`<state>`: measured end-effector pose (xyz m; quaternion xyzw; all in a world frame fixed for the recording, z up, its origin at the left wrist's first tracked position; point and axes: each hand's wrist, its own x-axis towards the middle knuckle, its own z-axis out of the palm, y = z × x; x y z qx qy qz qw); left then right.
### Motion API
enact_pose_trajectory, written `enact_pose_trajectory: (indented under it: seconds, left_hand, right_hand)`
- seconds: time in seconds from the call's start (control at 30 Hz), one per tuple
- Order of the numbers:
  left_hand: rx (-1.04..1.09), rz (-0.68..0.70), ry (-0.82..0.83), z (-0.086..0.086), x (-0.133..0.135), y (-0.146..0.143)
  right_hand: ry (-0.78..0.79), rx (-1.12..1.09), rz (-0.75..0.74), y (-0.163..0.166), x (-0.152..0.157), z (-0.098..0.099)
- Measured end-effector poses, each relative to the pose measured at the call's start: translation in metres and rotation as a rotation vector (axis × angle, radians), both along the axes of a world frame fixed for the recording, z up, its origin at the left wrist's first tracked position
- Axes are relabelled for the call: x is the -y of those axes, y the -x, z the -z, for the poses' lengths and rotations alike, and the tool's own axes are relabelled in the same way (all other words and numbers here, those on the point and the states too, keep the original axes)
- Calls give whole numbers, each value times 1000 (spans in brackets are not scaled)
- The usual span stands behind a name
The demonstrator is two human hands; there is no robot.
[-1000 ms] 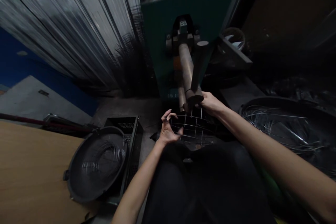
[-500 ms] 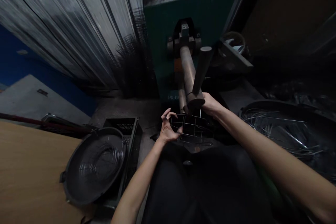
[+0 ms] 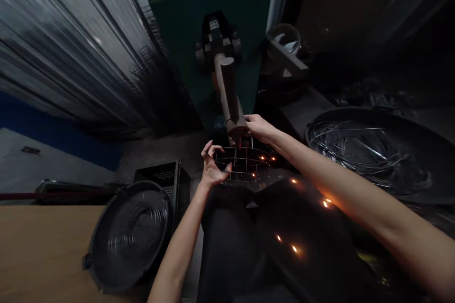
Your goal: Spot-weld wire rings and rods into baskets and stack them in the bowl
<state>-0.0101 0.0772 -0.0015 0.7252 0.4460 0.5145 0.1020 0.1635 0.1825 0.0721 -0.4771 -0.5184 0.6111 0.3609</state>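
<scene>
Sparks (image 3: 262, 157) are flying from a round wire basket frame (image 3: 245, 164), which sits at about 12 o'clock from the person's lap, right under the electrode arm (image 3: 223, 86) of a green spot welder (image 3: 209, 33). The left hand (image 3: 213, 168) is half open, its curled fingers at the frame's near edge with no closed grip showing. The right hand (image 3: 259, 128) is curved around the round end of the dark bar (image 3: 236, 128), though whether it is gripping firmly is impossible to tell. The likeliest trouble seems to be burns: several sparks lie across the dark clothing (image 3: 270, 241) on the lap, and one glows beside the bare right forearm (image 3: 330, 175), which has no sleeve or glove to shield it. Fingers this close could also be pinched at the electrode or scorched on hot wire. A light hold might let the frame shift and put a weld off its mark. Stray sparks could also reach the wire-filled pan (image 3: 369, 151) at 3 o'clock or the black pan of coiled wire (image 3: 128, 236) at 7 o'clock, near the wooden worktop (image 3: 42, 251).
</scene>
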Motion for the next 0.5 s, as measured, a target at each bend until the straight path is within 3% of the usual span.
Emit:
enact_pose_trajectory:
  seconds: [0.2, 0.27, 0.37, 0.43, 0.5]
  left_hand:
    - [-176, 4, -209, -5, 7, -4]
    - [-335, 30, -272, -8, 33, -22]
    - [-557, 97, -326, -20, 96, -63]
    - [-550, 209, -383, -33, 136, -83]
    - [-388, 294, -393, -49, 158, -86]
  right_hand:
    - [-2, 281, 131, -15, -3, -30]
    - [-79, 479, 125, -32, 11, -39]
    - [-283, 921, 11, -69, 53, -47]
    - [-431, 1135, -106, -94, 90, -53]
    - [-565, 1182, -242, -118, 125, -61]
